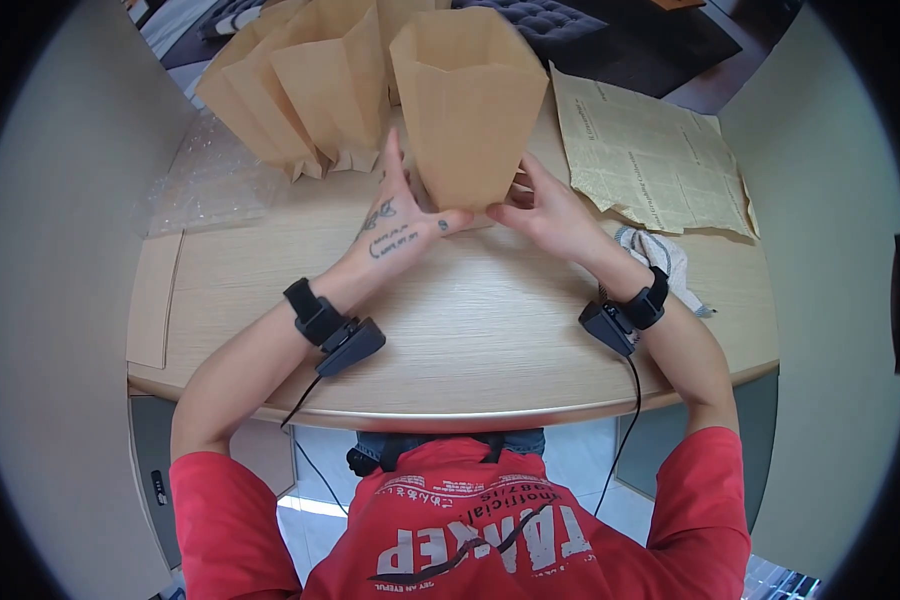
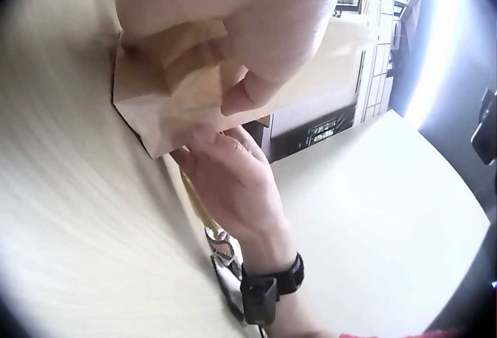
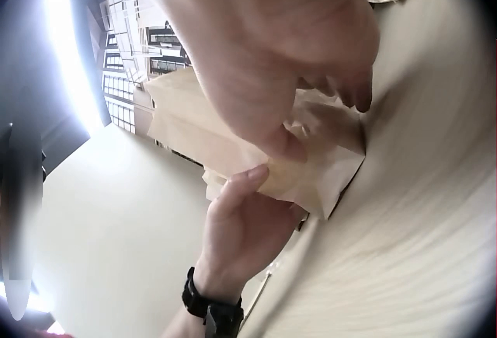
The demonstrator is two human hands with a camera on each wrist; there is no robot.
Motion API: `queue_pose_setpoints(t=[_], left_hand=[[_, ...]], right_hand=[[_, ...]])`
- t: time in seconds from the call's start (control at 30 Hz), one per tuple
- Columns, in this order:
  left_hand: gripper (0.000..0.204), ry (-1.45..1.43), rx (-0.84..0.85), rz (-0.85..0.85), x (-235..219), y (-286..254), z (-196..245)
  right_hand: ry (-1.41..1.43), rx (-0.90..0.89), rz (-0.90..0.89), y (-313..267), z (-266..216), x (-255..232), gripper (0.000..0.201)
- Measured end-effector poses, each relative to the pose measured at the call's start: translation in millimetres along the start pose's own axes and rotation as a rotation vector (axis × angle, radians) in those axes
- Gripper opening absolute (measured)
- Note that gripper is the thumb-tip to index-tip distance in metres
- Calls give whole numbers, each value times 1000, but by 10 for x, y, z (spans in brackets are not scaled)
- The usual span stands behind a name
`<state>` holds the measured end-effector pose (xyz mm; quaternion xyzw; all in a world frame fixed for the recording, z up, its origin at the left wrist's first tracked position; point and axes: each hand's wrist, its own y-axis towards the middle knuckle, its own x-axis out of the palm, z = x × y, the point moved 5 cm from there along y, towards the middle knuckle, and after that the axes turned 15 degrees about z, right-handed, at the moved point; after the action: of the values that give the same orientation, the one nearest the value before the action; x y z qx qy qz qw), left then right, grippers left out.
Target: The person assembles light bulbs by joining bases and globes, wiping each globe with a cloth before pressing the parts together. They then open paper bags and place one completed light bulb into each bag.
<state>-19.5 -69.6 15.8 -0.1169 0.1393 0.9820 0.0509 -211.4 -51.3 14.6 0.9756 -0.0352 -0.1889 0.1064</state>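
An open-topped brown paper bag (image 1: pixel 475 120) stands upright on the table between the two hands. The left hand (image 1: pixel 400 215) is at its lower left, thumb on the front near the base and fingers extended along the side. At the lower right, the right hand (image 1: pixel 550 210) has its thumb on the front and its fingers bent round the side. In the left wrist view the bag (image 2: pixel 147 113) shows its creased lower part with both thumbs against it. The right wrist view shows the left hand (image 3: pixel 248 229) beside the bag (image 3: pixel 342 167), its thumb on the paper.
More open brown bags (image 1: pixel 335 90) stand at the back left, beside clear bubble wrap (image 1: pixel 215 180). Printed newspaper-style sheets (image 1: pixel 650 150) lie at the back right, with a crumpled patterned cloth (image 1: pixel 670 262) in front. A flat board strip (image 1: pixel 155 300) lies along the left edge.
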Motion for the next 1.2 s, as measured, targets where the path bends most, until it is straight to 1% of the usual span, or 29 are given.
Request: queue_pose_setpoints(t=[0.03, 0.1, 0.13, 0.2, 0.23, 0.3, 0.33, 0.4, 0.43, 0.5, 0.53, 0.6, 0.63, 0.73, 0.8, 0.9, 0.93, 1.0, 1.03, 1.13, 1.2], left_hand=[[107, 113, 17, 27, -27, -26, -20], [98, 258, 91, 14, -7, -67, -41], [94, 330, 131, 11, -3, -79, -17], [83, 238, 76, -55, 28, -54, 26], [78, 192, 52, -89, 41, -40, 53], [62, 196, 100, -36, 18, -14, -13], [54, 197, 122, -7, 2, -8, 1], [60, 130, 49, -62, 12, -14, -13], [63, 96, 14, -92, 28, -17, -1], [61, 145, 85, -94, 87, -22, -16], [61, 170, 122, -92, 116, -20, -41], [51, 226, 265, -16, 129, -16, -97], [46, 255, 336, 24, 114, -17, -69], [46, 233, 234, 18, 70, 4, -113], [54, 136, 136, -34, 48, 42, -121], [61, 99, 75, -38, -23, 70, -106], [62, 107, 69, -26, -58, 73, -104], [65, 132, 85, 28, -123, 84, -279], [67, 143, 91, 54, -153, 78, -270], [67, 110, -88, 40, -207, 14, -286], [71, 154, -83, 24, -247, -20, -243]], right_hand=[[-136, 3, 9, -16, -34, -26, 66], [-410, 11, 17, -59, -134, -76, 57], [-426, -46, 3, -60, -145, -49, 53], [-459, -163, -23, -51, -149, 6, 48], [-477, -209, -12, -46, -112, 12, 50], [-517, -304, 10, -32, -36, 5, 56], [-478, -255, 53, -13, -29, -16, 57], [-396, -153, 138, -5, -8, -42, 59], [-279, -143, 73, -12, -37, 8, 59], [-47, -128, -54, -23, -139, 99, 60], [-133, -222, -53, -22, -169, 106, 54], [-302, -407, -54, -34, -186, 158, 42], [-286, -392, -40, -17, -174, 165, 41], [-255, -373, -15, 49, -182, 179, 37], [-254, -390, -18, 115, -221, 199, 36], [-277, -427, 25, 203, -183, 256, 35], [-291, -394, 21, 242, -156, 275, 41], [-321, -322, 14, 312, -112, 319, 54], [-319, -301, 17, 350, -108, 345, 54], [-330, -250, 43, 487, -82, 402, 54], [-362, -227, 80, 570, -38, 448, 56]])
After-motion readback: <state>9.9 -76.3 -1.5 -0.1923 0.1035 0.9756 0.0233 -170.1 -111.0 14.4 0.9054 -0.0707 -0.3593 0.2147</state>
